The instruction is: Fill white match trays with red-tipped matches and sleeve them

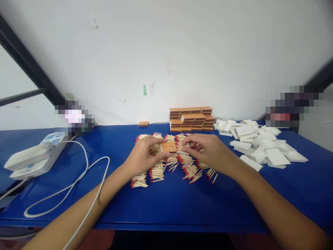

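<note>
Between the thumb and fingers of my left hand [145, 152] is an orange matchbox sleeve [168, 147] with red print on top. My right hand [200, 146] is closed on a small white matchbox tray [182, 152] at the sleeve's right end. Its fingers cover part of the tray, and I cannot tell how far it sits inside the sleeve. Under and around both hands lie rows of loose red-tipped matches [191, 172] on the blue table [208, 208].
Orange matchboxes [191, 119] are stacked against the wall, with a single matchbox [143, 124] to their left. A heap of white trays [262, 142] lies at the right. On the left are a power strip [39, 156] and a white cable [83, 177] crossing my left forearm.
</note>
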A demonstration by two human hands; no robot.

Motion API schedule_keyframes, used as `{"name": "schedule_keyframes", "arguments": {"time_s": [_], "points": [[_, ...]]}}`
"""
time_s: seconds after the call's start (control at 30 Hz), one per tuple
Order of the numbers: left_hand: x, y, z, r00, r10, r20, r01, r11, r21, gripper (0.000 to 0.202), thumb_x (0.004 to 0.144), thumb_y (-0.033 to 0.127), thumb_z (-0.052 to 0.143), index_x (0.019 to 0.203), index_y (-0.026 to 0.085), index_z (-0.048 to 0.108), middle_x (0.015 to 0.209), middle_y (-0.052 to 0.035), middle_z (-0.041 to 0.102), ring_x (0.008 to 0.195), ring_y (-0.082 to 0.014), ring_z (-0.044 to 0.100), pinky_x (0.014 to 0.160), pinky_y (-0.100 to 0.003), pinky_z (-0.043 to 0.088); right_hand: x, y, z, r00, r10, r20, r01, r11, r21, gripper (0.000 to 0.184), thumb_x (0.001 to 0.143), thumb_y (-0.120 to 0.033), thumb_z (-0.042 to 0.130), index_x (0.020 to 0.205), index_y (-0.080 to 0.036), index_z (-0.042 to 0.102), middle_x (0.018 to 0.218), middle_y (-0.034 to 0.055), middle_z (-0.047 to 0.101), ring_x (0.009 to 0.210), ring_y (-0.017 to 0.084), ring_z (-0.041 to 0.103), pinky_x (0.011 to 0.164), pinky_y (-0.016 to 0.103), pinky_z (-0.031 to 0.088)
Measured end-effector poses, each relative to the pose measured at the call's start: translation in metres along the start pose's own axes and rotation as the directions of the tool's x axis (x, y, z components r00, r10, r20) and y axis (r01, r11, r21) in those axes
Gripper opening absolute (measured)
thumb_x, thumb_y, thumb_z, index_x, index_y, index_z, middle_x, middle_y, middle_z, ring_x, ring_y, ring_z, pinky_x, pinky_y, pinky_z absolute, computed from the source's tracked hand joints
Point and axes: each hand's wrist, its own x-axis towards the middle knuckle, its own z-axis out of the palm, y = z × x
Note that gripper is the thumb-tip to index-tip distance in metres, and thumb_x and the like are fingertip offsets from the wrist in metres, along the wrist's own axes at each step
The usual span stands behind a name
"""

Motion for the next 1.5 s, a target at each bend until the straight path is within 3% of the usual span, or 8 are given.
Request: {"name": "schedule_keyframes", "arguments": {"time_s": [0.33, 0.77, 0.93, 1.17, 1.33, 1.5], "points": [[0.000, -0.001, -0.001, 1.000, -0.028, 0.004, 0.028, 1.000, -0.009, 0.042, 0.086, 0.043, 0.084, 0.121, 0.023, 0.075, 0.109, -0.0069, 0.077, 0.095, -0.0232, 0.070, 0.086, -0.038, 0.054, 0.000, 0.003, -0.003, 0.998, -0.042, 0.048, 0.041, 0.999, 0.012, 0.014, 0.097, -0.027, 0.060, 0.091, -0.024, 0.073, 0.097, 0.0047, 0.072, 0.078, 0.017, 0.064, 0.070, 0.031, 0.052], [-0.001, 0.000, -0.001, 1.000, 0.002, -0.013, -0.002, 1.000, -0.013, 0.041, 0.087, 0.043, 0.083, 0.121, 0.022, 0.074, 0.109, -0.0073, 0.077, 0.096, -0.0232, 0.069, 0.086, -0.038, 0.053, 0.000, 0.000, -0.003, 0.993, -0.093, 0.072, 0.095, 0.995, -0.020, 0.018, 0.104, -0.031, 0.054, 0.102, -0.025, 0.072, 0.108, 0.0056, 0.072, 0.092, 0.020, 0.065, 0.078, 0.033, 0.052], [-0.001, 0.000, -0.001, 0.999, 0.019, -0.045, -0.020, 0.999, -0.024, 0.041, 0.086, 0.041, 0.084, 0.121, 0.021, 0.074, 0.108, -0.0067, 0.077, 0.094, -0.0223, 0.070, 0.084, -0.037, 0.053, 0.000, -0.003, -0.003, 0.998, -0.052, 0.025, 0.052, 0.998, 0.027, 0.021, 0.103, -0.038, 0.057, 0.098, -0.024, 0.071, 0.109, 0.0064, 0.071, 0.094, 0.020, 0.065, 0.076, 0.033, 0.054], [-0.002, 0.002, 0.002, 0.999, 0.045, 0.002, -0.045, 0.998, -0.033, 0.042, 0.087, 0.041, 0.083, 0.121, 0.019, 0.074, 0.111, -0.0086, 0.077, 0.098, -0.0246, 0.071, 0.086, -0.038, 0.054, -0.001, -0.004, -0.003, 0.999, 0.028, 0.038, -0.029, 1.000, 0.008, 0.018, 0.098, -0.038, 0.064, 0.090, -0.025, 0.072, 0.093, 0.0025, 0.070, 0.078, 0.017, 0.063, 0.068, 0.032, 0.051], [-0.002, 0.003, 0.004, 0.998, 0.063, -0.001, -0.063, 0.997, -0.051, 0.042, 0.086, 0.041, 0.083, 0.120, 0.017, 0.074, 0.110, -0.0098, 0.077, 0.098, -0.0250, 0.071, 0.087, -0.039, 0.055, 0.000, -0.008, -0.001, 0.998, 0.019, 0.058, -0.023, 0.998, 0.059, 0.017, 0.098, -0.035, 0.064, 0.088, -0.024, 0.072, 0.098, 0.0031, 0.071, 0.086, 0.017, 0.065, 0.070, 0.030, 0.053], [-0.002, 0.005, 0.003, 0.998, 0.063, 0.003, -0.063, 0.995, -0.073, 0.039, 0.087, 0.040, 0.083, 0.119, 0.019, 0.074, 0.112, -0.0084, 0.077, 0.101, -0.0249, 0.071, 0.090, -0.039, 0.055, 0.000, -0.008, -0.003, 0.993, -0.053, 0.107, 0.043, 0.995, 0.096, 0.015, 0.101, -0.033, 0.060, 0.100, -0.026, 0.074, 0.108, 0.0042, 0.072, 0.098, 0.019, 0.066, 0.074, 0.031, 0.053]]}}
